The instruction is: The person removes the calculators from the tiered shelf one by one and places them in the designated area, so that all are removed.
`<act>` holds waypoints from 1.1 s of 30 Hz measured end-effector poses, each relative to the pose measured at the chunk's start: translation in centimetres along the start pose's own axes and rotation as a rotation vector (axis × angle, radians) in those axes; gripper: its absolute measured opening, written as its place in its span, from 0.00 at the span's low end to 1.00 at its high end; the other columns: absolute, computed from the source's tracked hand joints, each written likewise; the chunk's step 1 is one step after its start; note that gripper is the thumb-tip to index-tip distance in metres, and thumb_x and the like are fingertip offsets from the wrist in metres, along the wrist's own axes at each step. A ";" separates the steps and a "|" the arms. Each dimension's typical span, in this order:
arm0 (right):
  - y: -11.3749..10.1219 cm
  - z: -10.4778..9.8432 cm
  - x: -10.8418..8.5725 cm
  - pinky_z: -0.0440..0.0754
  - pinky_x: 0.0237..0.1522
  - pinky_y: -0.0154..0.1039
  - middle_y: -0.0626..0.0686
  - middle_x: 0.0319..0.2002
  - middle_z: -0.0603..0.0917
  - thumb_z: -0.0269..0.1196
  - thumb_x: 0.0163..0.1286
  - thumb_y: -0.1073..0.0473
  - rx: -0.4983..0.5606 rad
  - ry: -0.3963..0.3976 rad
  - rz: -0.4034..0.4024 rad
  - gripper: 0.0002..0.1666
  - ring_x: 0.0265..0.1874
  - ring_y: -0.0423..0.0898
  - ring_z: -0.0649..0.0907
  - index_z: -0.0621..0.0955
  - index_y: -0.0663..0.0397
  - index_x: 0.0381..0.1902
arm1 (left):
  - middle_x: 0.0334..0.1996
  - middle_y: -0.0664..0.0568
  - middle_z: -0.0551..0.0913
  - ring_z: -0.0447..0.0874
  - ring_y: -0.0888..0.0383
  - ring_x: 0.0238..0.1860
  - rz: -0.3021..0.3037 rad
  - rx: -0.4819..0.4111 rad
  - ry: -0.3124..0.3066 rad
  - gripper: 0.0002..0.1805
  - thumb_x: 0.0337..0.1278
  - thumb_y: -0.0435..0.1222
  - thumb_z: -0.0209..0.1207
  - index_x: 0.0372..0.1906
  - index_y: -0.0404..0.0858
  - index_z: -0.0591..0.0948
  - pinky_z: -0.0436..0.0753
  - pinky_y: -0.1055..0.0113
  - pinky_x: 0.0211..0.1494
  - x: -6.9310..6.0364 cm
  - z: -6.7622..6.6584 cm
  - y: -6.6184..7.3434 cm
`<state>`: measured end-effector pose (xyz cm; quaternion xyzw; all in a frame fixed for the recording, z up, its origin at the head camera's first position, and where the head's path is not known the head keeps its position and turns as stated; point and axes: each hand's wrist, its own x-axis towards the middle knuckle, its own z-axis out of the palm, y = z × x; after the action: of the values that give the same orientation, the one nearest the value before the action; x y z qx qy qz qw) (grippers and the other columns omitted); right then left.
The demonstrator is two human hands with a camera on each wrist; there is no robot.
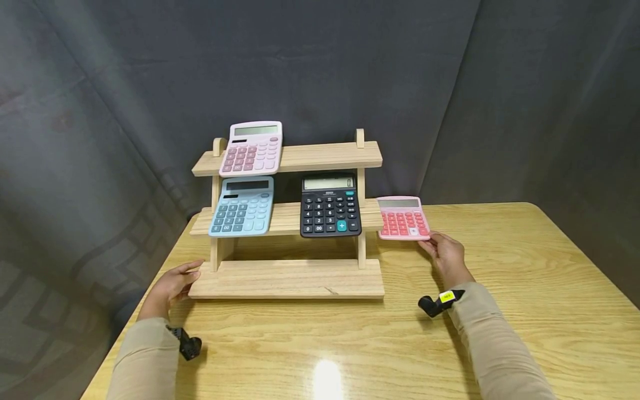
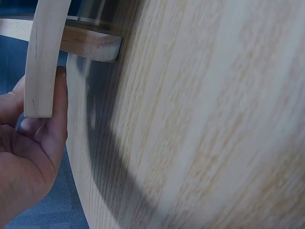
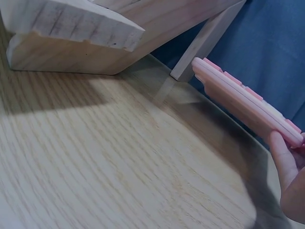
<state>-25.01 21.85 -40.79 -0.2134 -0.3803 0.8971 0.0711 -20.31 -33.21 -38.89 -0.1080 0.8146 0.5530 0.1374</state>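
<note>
At the head view's lower left, the left hand is clasping the stand by its bottom board, the left wrist view alone showing the board's end between thumb and fingers. Left of centre the pale calculator is resting above the blue one, with the black one sitting mid-frame. Right of centre, the right hand is pinching the pink one by a corner, the right wrist view revealing it tilting clear of the table.

A wood-grain table carries a three-tier wooden rack bearing pale-pink calculator and light-blue calculator left, black calculator right.
</note>
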 end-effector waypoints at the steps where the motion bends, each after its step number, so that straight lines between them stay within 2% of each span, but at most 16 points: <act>1: 0.0 0.0 0.0 0.76 0.31 0.37 0.57 0.19 0.79 0.45 0.60 0.76 0.004 0.004 0.003 0.15 0.22 0.46 0.81 0.76 0.65 0.20 | 0.34 0.54 0.75 0.75 0.63 0.29 0.000 -0.004 0.000 0.28 0.62 0.36 0.44 0.64 0.30 0.51 0.74 0.65 0.32 0.0 0.0 0.0; 13: 0.4 0.2 0.9 0.76 0.31 0.36 0.56 0.19 0.79 0.46 0.60 0.75 -0.059 0.017 0.010 0.10 0.22 0.45 0.81 0.74 0.65 0.26 | 0.33 0.55 0.74 0.74 0.64 0.28 -0.013 -0.009 0.013 0.28 0.62 0.36 0.44 0.64 0.31 0.51 0.74 0.66 0.32 -0.1 0.0 0.0; 16: 0.5 0.2 1.0 0.76 0.31 0.35 0.56 0.19 0.79 0.46 0.61 0.74 -0.085 0.029 0.012 0.08 0.22 0.44 0.81 0.73 0.66 0.31 | 0.36 0.52 0.75 0.75 0.64 0.29 -0.018 -0.014 0.014 0.28 0.62 0.36 0.44 0.64 0.31 0.51 0.74 0.66 0.32 0.0 0.0 0.0; 20: 0.4 0.3 1.1 0.76 0.32 0.34 0.55 0.20 0.78 0.45 0.62 0.73 -0.113 0.038 0.021 0.15 0.23 0.43 0.81 0.68 0.70 0.47 | 0.35 0.53 0.75 0.75 0.63 0.28 -0.024 -0.013 0.014 0.29 0.62 0.37 0.44 0.64 0.31 0.52 0.74 0.65 0.31 0.1 0.0 -0.1; 23: 0.2 0.3 1.2 0.75 0.33 0.34 0.54 0.20 0.78 0.45 0.63 0.72 -0.116 0.044 0.050 0.20 0.22 0.43 0.81 0.63 0.69 0.54 | 0.33 0.55 0.75 0.75 0.63 0.28 -0.021 -0.005 0.011 0.29 0.62 0.37 0.44 0.64 0.31 0.51 0.74 0.66 0.31 0.2 -0.1 0.0; 28: -0.1 0.4 1.4 0.75 0.35 0.34 0.53 0.22 0.77 0.43 0.65 0.70 -0.136 0.067 0.116 0.25 0.21 0.42 0.80 0.58 0.66 0.61 | 0.38 0.51 0.75 0.75 0.63 0.30 -0.032 -0.002 0.018 0.29 0.62 0.37 0.44 0.64 0.31 0.52 0.74 0.65 0.33 0.2 0.0 0.1; 32: -0.2 0.3 1.4 0.74 0.35 0.33 0.51 0.21 0.77 0.44 0.65 0.70 -0.176 0.081 0.115 0.27 0.21 0.41 0.80 0.57 0.65 0.62 | 0.43 0.44 0.74 0.76 0.62 0.32 -0.046 0.014 0.033 0.29 0.61 0.39 0.45 0.64 0.33 0.52 0.75 0.64 0.34 0.5 0.0 -0.3; 33: -0.2 0.2 1.4 0.74 0.35 0.33 0.51 0.18 0.77 0.45 0.64 0.70 -0.193 0.086 0.105 0.27 0.20 0.41 0.80 0.57 0.67 0.62 | 0.43 0.45 0.74 0.76 0.61 0.32 -0.039 0.012 0.024 0.30 0.60 0.40 0.46 0.64 0.34 0.53 0.75 0.64 0.35 0.6 -0.2 -0.6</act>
<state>-26.39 22.24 -41.01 -0.2773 -0.4499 0.8487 0.0197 -20.74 -33.57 -39.54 -0.1297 0.8174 0.5439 0.1388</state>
